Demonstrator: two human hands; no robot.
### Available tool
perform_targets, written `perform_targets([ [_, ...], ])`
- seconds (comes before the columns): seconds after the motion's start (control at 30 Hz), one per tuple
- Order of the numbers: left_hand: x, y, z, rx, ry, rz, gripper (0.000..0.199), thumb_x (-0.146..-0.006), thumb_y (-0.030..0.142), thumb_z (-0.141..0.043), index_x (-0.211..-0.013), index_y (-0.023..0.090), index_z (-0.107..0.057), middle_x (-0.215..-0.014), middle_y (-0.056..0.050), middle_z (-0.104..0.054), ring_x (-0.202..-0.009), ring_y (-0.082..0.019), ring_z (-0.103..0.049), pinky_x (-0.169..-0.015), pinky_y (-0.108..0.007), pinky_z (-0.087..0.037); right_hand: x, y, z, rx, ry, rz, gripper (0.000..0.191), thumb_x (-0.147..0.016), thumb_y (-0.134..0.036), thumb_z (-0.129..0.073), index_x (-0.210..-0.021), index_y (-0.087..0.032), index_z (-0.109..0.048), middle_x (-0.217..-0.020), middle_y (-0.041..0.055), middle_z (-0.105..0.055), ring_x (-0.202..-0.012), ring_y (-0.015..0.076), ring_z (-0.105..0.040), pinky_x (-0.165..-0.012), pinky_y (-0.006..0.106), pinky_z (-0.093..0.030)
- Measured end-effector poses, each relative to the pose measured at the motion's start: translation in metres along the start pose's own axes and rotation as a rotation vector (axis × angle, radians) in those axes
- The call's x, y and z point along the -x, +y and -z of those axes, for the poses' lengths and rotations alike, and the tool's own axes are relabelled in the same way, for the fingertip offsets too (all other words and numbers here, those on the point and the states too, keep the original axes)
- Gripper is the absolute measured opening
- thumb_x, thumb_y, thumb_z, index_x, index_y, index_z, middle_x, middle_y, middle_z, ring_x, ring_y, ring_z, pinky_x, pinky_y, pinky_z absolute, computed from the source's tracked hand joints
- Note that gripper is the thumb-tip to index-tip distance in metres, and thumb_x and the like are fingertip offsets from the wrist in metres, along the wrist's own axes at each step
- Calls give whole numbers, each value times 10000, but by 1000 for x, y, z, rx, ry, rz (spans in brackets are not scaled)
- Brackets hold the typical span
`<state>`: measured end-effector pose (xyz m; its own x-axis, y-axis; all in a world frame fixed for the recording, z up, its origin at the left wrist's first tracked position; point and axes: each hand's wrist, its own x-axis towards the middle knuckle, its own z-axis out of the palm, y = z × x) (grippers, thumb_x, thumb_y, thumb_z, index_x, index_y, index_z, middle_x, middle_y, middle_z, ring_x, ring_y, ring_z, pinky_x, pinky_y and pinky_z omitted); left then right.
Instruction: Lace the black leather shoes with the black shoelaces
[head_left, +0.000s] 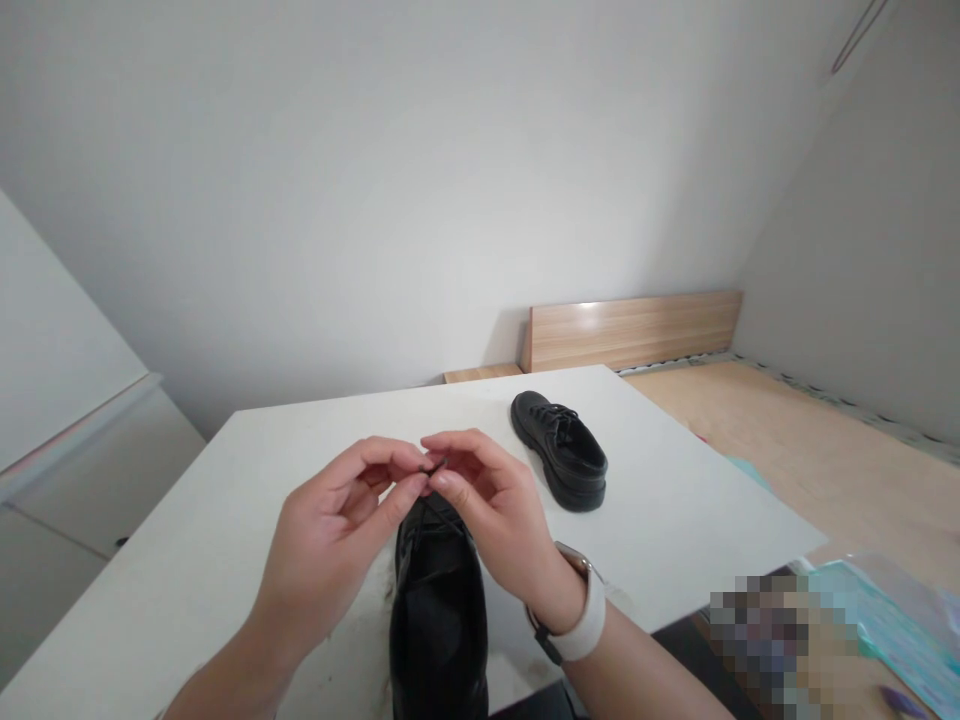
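Both hands meet above the front part of a black lace-up shoe, whose opening faces me at the near side of the table. My left hand pinches a dark shoelace between thumb and fingertips. From the other side, my right hand pinches the same bit of lace, its fingertips almost touching the left ones. A pale-banded watch sits on my right wrist. The toe of the near shoe is hidden behind my hands. Farther back to the right stands a second black shoe, its lace tied.
The white table runs back towards a grey wall. Right of it lie a bed base with a wooden headboard and a turquoise plastic packet. A white cabinet stands at the left.
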<state>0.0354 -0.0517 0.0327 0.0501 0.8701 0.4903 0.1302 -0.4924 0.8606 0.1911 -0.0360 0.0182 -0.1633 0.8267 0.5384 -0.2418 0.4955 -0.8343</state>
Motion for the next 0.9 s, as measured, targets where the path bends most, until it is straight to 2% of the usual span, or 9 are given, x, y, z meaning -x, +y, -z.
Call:
perform_targets([
  [0.13, 3, -3, 1, -70, 10, -47, 60, -875, 243, -704, -934, 252, -711, -936, 21, -702, -865, -101, -675, -807, -141, -556, 5, 3, 3, 2, -5, -78, 182, -853, -193, -720, -1034, -195, -699, -947, 31, -702, -863, 144, -642, -799, 273, -524],
  [0.23, 5, -8, 6, -71, -17, 26, 167, -850, 300, -737, -1012, 263, -728, -961, 3, -732, -872, -127, -690, -825, -183, -572, 6, 5, 6, 44, 34, -81, 132, -863, -197, -704, -994, -193, -695, -922, 25, -696, -855, 142, -634, -798, 277, -506],
  [0.33, 4, -17, 18, -63, -134, 176, 303, -840, 367, -740, -1128, 271, -726, -981, -25, -759, -902, -166, -707, -846, -238, -584, 8, 10, 9, 61, 96, -93, 62, -903, -238, -662, -942, -190, -666, -896, 22, -667, -840, 138, -622, -775, 274, -489],
  [0.47, 6, -33, 37, -111, -267, 264, 263, -876, 407, -691, -1081, 256, -759, -924, -41, -746, -877, -172, -681, -824, -237, -563, 14, 18, 15, -207, 184, -134, 121, -955, -323, -619, -952, -207, -585, -861, 3, -637, -830, 139, -637, -814, 304, -490],
  [0.53, 9, -38, 44, -64, -243, 287, 214, -881, 417, -691, -969, 239, -771, -857, -35, -717, -837, -156, -649, -781, -201, -540, 18, 21, 18, -353, 189, -176, 146, -959, -348, -619, -952, -211, -571, -831, -11, -618, -761, 131, -635, -770, 301, -486],
  [0.6, 12, -41, 48, 101, -186, 341, 208, -876, 428, -699, -872, 224, -744, -831, -30, -686, -853, -158, -635, -792, -202, -534, 21, 23, 21, -448, 197, -218, 166, -941, -355, -648, -929, -207, -575, -783, -26, -586, -650, 101, -586, -674, 266, -453],
  [0.7, 15, -47, 49, 416, -117, 438, 201, -865, 411, -717, -826, 216, -683, -795, -16, -640, -873, -174, -635, -905, -300, -543, 22, 24, 26, -519, 235, -240, 172, -904, -326, -701, -887, -191, -596, -715, -36, -540, -562, 64, -463, -584, 227, -379],
  [0.8, 16, -57, 51, 582, -4, 445, 187, -821, 363, -773, -826, 212, -662, -661, 31, -532, -666, -110, -552, -732, -238, -553, 19, 27, 34, -538, 282, -216, 163, -872, -292, -739, -863, -183, -618, -692, -36, -522, -556, 56, -400, -559, 212, -342],
  [0.9, 21, -70, 59, 497, 75, 409, 222, -798, 388, -789, -870, 207, -681, -618, 37, -513, -597, -98, -499, -576, -177, -479, 21, 32, 45, -490, 318, -176, 141, -871, -292, -741, -872, -198, -637, -689, -39, -516, -555, 59, -391, -554, 213, -338],
])
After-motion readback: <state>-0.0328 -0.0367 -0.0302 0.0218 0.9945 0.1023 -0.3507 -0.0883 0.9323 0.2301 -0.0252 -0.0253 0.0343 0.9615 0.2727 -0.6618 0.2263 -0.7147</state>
